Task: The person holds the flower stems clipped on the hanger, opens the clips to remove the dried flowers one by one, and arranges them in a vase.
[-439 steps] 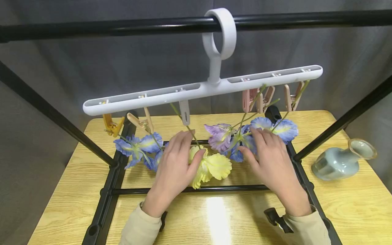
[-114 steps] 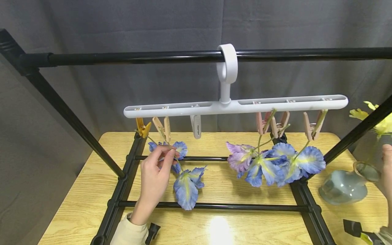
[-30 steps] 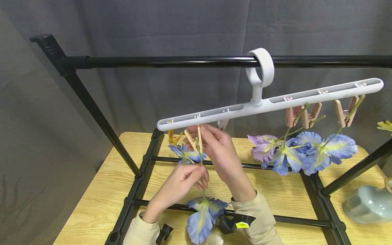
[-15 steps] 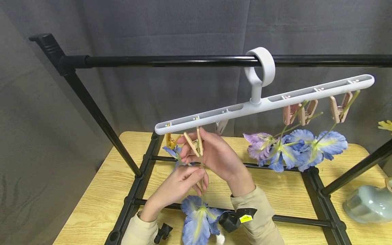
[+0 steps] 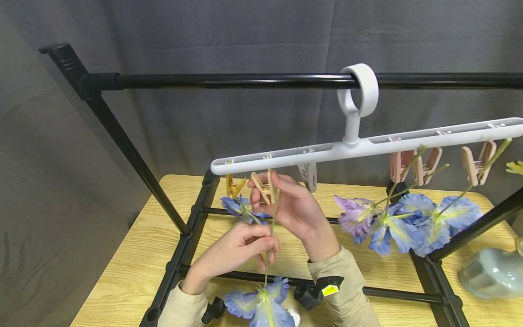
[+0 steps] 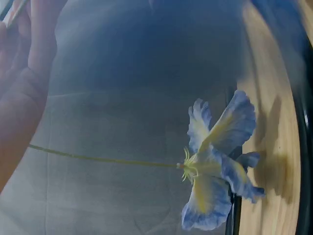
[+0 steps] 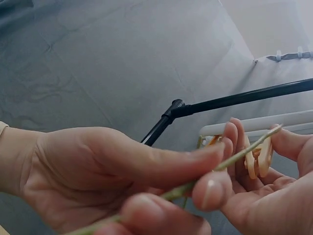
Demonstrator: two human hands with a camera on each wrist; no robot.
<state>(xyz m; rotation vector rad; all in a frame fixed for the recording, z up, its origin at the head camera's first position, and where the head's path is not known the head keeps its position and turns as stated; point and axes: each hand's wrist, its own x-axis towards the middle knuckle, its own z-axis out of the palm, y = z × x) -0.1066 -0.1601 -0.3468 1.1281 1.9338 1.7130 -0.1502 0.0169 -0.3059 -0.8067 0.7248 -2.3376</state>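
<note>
Blue and yellow, one flower (image 5: 269, 311) hangs head down below the person's left hand (image 5: 234, 250), which pinches its green stem (image 5: 267, 268) between thumb and fingers. The stem's tip lies just beside a beige clip (image 5: 263, 187); whether they touch I cannot tell. The right hand (image 5: 300, 209) grips that clip, thumb on one side and fingers on the other. It is one of six clips along a white hanger (image 5: 363, 148): one orange clip (image 5: 234, 187) at the end, the beige one, one grey clip (image 5: 309, 176) and three pink clips (image 5: 402, 165). A second blue flower (image 5: 244, 210) shows below the orange clip; on the other side hang one purple flower (image 5: 355, 215) and two more blue ones, three stems rising to the pink clips. The tilted hanger hooks over the single top rail (image 5: 229, 81) of a black rack, whose base has two crossbars (image 5: 402, 294). It stands on a wood-grained desk (image 5: 126, 254) with one glazed vase (image 5: 488, 274), partly cut off, at the right. A grey curtain (image 5: 229, 36) fills the background, pale space showing over its edge in the right wrist view.
</note>
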